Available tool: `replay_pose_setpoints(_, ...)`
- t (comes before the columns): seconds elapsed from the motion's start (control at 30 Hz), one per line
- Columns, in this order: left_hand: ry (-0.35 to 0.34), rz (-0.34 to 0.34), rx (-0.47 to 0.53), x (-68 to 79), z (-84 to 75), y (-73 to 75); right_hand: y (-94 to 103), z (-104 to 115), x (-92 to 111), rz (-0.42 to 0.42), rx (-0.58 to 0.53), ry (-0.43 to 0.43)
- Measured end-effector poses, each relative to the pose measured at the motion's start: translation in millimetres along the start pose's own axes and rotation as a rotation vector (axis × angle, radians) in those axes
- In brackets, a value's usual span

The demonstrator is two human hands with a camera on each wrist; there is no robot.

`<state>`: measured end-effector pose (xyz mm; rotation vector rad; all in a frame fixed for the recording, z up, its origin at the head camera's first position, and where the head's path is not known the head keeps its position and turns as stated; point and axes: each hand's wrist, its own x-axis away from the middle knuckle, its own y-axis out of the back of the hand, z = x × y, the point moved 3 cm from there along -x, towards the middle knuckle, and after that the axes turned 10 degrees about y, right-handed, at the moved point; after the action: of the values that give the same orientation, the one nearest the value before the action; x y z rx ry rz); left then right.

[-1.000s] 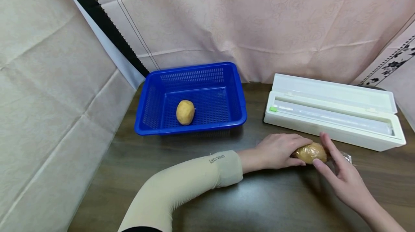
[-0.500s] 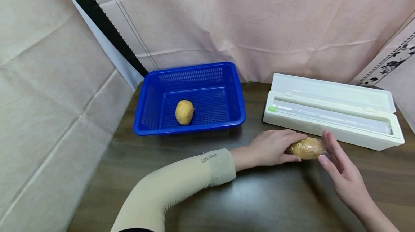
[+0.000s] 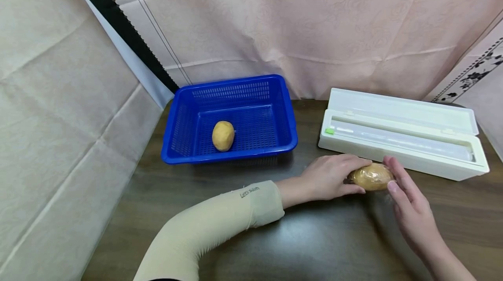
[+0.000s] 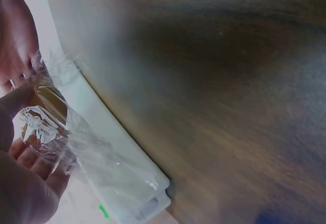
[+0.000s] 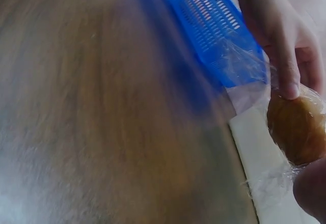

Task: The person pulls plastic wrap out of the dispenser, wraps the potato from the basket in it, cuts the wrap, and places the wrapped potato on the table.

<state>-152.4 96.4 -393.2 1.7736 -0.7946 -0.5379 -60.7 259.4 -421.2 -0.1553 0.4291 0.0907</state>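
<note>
A potato (image 3: pixel 371 177) wrapped in clear plastic film is held above the table in the head view. My left hand (image 3: pixel 332 176) grips its left end, thumb at the near side and fingers over the top. At the opposite end is my right hand (image 3: pixel 412 207), its fingers fairly straight and its fingertips and thumb touching the wrapped potato. Loose film (image 4: pixel 97 147) hangs from the potato in the left wrist view. Seen from the right wrist, the left thumb presses on the wrapped potato (image 5: pixel 295 127); most of the right hand is cut off there.
Behind the hands stands a white cling film box (image 3: pixel 404 165) with its lid raised and a roll (image 3: pixel 401 139) inside. A blue basket (image 3: pixel 232 159) sits to the left, holding one potato (image 3: pixel 223 136). Cloth (image 3: pixel 334 32) hangs along the table's back edge.
The wrapped potato has shifted slightly left and away from me, with the left hand holding it. My right hand drew slightly back from it, then came back against its right end.
</note>
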Motion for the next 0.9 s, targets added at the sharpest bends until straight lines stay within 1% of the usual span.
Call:
replay_pose_setpoints(0.13, 0.016, 0.002, -0.004, 2.0, 3.2, 1.4, 2.5, 4, -3, -0.001, -0.205, 0.025)
replay_pose_setpoints(0.2, 0.022, 0.006, -0.005, 3.1, 4.8, 1.9, 4.4, 5, -3, -0.010, -0.254, 0.035)
replay_pose_setpoints(0.3, 0.026, 0.011, -0.003, 4.4, 5.8, 3.2, 4.9, 3, -2, -0.009, -0.249, 0.005)
replay_pose_setpoints(0.4, 0.020, 0.011, 0.004, 5.5, 5.0, 4.4, 1.9, -1, 0, 0.006, -0.234, -0.061)
replay_pose_setpoints(0.53, 0.004, 0.008, 0.021, 6.4, 2.6, 5.7, -3.9, -6, 1, -0.012, -0.278, -0.121)
replay_pose_setpoints(0.63, -0.004, -0.003, 0.026, 5.4, 0.6, 5.5, -7.8, -9, 0, -0.046, -0.307, -0.139)
replay_pose_setpoints(0.8, 0.005, -0.003, 0.037, 2.4, -1.9, 3.3, -12.2, -12, -3, -0.108, -0.320, -0.136)
replay_pose_setpoints(0.9, 0.009, -0.003, 0.033, 2.7, -1.4, 2.0, -13.2, -13, -3, -0.127, -0.329, -0.134)
